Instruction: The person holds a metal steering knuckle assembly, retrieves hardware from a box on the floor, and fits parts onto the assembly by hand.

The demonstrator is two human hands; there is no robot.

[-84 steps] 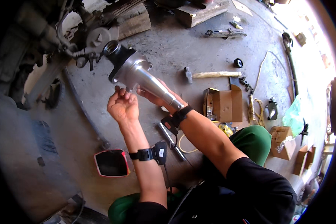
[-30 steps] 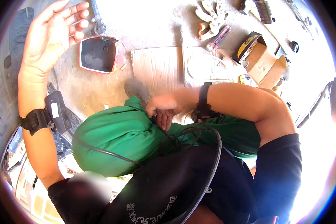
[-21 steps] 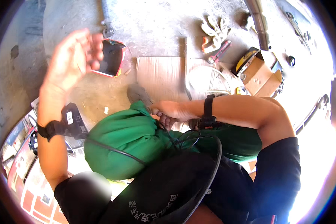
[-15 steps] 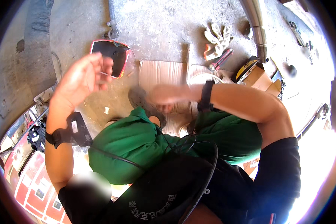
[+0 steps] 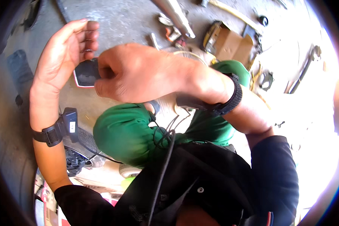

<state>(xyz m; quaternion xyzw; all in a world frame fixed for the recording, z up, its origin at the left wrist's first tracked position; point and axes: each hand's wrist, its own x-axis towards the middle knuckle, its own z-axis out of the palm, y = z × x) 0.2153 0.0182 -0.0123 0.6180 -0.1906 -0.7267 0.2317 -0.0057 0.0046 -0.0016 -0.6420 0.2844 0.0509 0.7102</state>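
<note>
My left hand is raised at the left, palm turned toward the right. Its fingers are bent but apart, and I see nothing in it. Close beside it, my right hand reaches across from the right with its back toward me and its fingers curled in. What it holds, if anything, is hidden. Below and between the hands, a black piece with a red edge shows, partly covered by the right hand. A dark strap with a small black box sits on my left wrist. Another dark strap circles my right wrist.
An open cardboard box lies on the floor beyond my green-clad knees. Near it are a metal tube, a long pale handle and several scattered parts. A black cable runs down my front.
My right hand has moved left and up, now beside my left hand. The left hand has risen and shifted left. The view has turned, so the floor items appear elsewhere.
</note>
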